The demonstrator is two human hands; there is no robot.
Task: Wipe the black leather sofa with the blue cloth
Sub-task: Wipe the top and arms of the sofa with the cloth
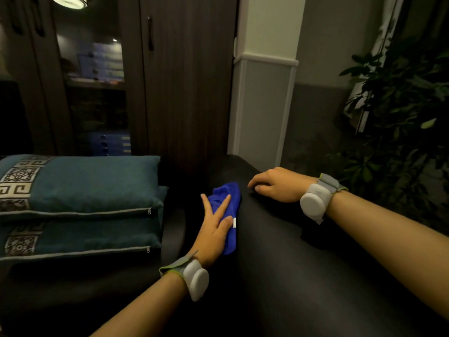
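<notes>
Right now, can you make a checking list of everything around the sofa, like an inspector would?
Surface: black leather sofa, wide rounded top, dim light; dust or marks cannot be told.
Job's things: blue cloth bunched on the sofa top, small white tag at its edge.
Clutter: two teal cushions stacked at the left, zips facing the camera.
Grippers: left hand flat on the cloth, fingers spread; right hand resting on the sofa beside the cloth, not touching it. Grey wrist bands on both wrists.
Cables: nothing seen.
Surroundings: dark wooden cabinet behind, white pillar, leafy plant at the right.
</notes>
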